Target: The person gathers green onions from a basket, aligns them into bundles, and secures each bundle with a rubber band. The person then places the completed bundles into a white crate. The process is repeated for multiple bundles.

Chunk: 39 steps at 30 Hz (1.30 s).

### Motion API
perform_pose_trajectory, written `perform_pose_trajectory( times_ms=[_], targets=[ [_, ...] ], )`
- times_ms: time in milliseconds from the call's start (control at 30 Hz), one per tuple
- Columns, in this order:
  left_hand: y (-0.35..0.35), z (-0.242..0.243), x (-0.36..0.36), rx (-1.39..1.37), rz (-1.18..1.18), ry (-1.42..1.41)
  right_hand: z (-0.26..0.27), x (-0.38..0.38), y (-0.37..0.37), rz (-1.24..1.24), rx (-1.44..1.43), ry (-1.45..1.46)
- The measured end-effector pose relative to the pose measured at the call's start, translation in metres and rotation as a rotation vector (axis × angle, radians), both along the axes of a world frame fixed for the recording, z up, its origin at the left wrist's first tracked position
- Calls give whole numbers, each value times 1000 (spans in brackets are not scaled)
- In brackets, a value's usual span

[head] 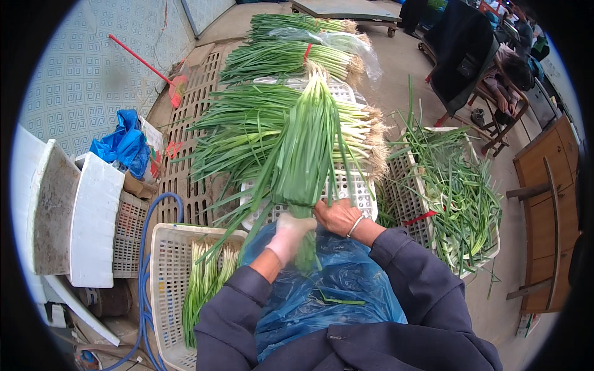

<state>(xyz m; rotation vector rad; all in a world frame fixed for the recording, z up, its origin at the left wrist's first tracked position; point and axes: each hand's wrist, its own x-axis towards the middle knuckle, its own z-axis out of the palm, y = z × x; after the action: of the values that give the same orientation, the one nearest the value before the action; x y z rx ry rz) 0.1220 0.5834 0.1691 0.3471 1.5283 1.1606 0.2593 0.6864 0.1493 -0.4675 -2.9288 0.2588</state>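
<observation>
My left hand (292, 235), in a thin pale glove, is closed around the narrowed leaf end of a bundle of green garlic (304, 153). The bundle points away from me, its roots at the far end. Against its near right edge, my bare right hand (338, 217) has curled fingers on the leaves; a bracelet circles that wrist. Underneath, more green garlic (250, 120) lies sideways across a white plastic crate (366, 195), roots to the right. Blue plastic sheeting (334, 287) covers my lap, with a few loose leaf pieces on it.
A white basket (164, 278) at my left holds upright green garlic. To the right stands a crate (415, 181) heaped with loose leaves. Tied bundles (287, 58) lie beyond. A blue hose (144, 278) and foam boxes (95, 222) are at left. Someone sits at far right.
</observation>
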Motion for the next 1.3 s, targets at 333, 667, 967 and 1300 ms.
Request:
perform_pose_trajectory(
  times_ms=[333,667,967,1300],
  targets=[
    [-25,53,-56,241,-88,-141,16,87,2,-252,-71,-54],
    [-39,77,79,287,-1157,-25,-24,277,-120,-942,-416,167],
    [172,150,254,335,-729,-60,-147,400,-262,-1673,-644,598],
    [110,138,106,528,-635,45,-203,424,-268,-1683,-517,-210]
  ],
)
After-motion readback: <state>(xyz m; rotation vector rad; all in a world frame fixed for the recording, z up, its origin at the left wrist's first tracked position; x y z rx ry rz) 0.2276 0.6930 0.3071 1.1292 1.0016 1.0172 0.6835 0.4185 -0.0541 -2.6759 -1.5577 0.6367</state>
